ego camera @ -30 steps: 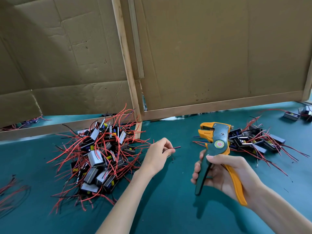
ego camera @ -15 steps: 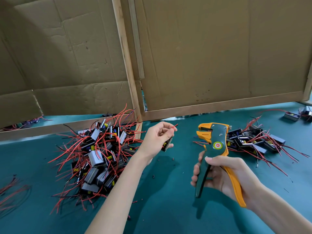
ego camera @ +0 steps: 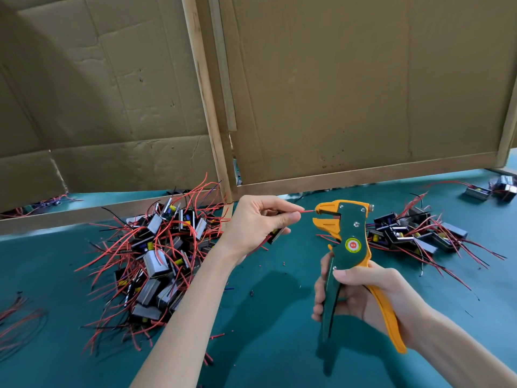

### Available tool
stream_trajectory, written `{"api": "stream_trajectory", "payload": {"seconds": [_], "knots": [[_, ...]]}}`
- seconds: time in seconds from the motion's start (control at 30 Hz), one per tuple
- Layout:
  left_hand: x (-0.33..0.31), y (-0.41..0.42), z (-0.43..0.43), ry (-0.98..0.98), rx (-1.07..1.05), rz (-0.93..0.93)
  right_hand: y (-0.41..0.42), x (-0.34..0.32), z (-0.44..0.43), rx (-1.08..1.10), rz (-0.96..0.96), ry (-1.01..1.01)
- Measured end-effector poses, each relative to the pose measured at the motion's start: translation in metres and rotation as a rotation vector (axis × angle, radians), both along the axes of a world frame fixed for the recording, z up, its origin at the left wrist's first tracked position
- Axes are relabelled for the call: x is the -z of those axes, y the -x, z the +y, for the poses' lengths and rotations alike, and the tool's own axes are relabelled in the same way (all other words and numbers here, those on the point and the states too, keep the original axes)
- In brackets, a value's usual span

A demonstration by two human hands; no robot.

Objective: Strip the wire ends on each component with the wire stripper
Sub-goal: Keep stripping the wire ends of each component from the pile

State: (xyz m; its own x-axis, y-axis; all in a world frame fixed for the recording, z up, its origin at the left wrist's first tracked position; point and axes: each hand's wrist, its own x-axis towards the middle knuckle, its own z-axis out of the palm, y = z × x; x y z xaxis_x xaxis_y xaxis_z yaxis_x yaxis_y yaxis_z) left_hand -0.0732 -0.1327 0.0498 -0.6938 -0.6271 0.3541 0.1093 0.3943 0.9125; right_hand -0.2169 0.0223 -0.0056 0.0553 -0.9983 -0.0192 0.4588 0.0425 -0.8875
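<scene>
While left hand [ego camera: 257,219] pinches a thin red wire [ego camera: 307,211] at the green-and-orange wire stripper [ego camera: 349,228], right hand [ego camera: 363,295] grips its handles. Squeeze next, probably.

Teal desk [ego camera: 265,345], big heap of red-wired components [ego camera: 156,256] lay at left, smaller heap [ego camera: 414,233] at right, loose wires [ego camera: 16,317] by left edge

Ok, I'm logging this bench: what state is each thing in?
Orange-and-green wire stripper: upright, handles spread.
Thin red wire: tip at the stripper's mouth.
Left hand: pinches the wire.
Small black component: tucked under that hand's fingers.
Right hand: grips the stripper's handles.
Large heap of red-wired components: lying left.
Smaller heap: lying right.
</scene>
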Motion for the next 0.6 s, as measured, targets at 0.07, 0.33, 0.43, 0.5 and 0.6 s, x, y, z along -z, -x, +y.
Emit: {"api": "stream_trajectory", "payload": {"seconds": [0.07,0.33,0.43,0.5,0.6], "knots": [[-0.002,-0.002,0.001,0.006,0.024,-0.038,0.0,0.0,0.001,-0.014,0.008,0.019],[-0.01,-0.005,0.012,-0.011,0.046,-0.166,0.0,0.0,0.002,-0.011,0.087,0.034],[-0.013,-0.006,0.014,-0.024,0.058,-0.184,0.0,0.002,0.002,-0.013,0.114,0.034],[-0.015,-0.007,0.015,-0.029,0.067,-0.192,0.001,0.004,0.001,-0.006,0.133,0.031],[-0.017,-0.009,0.015,-0.029,0.091,-0.202,0.001,0.003,0.001,0.006,0.16,0.022]]}}
